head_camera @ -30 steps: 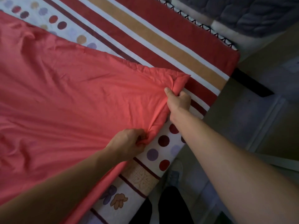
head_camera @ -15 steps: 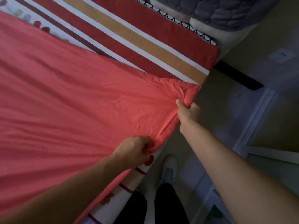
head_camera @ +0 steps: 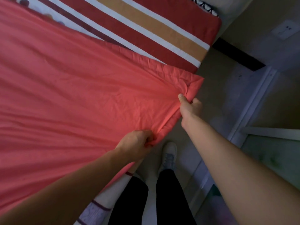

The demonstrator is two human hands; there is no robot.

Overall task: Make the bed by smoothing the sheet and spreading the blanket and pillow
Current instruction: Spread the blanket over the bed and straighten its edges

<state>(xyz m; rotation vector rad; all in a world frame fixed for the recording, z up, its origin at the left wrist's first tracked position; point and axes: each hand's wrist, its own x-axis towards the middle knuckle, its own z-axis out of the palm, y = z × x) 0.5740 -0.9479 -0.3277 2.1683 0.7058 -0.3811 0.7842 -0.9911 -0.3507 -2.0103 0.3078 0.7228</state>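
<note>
Firmly, the near edge of the red blanket [head_camera: 81, 95] is gripped in the curled fingers of the left hand [head_camera: 138, 142], and its corner is pinched by the right hand [head_camera: 190, 106], farther to the right. The blanket is spread over the striped sheet [head_camera: 146, 30], with the held corner past the bed's right edge, above the floor [head_camera: 219, 88].
</note>
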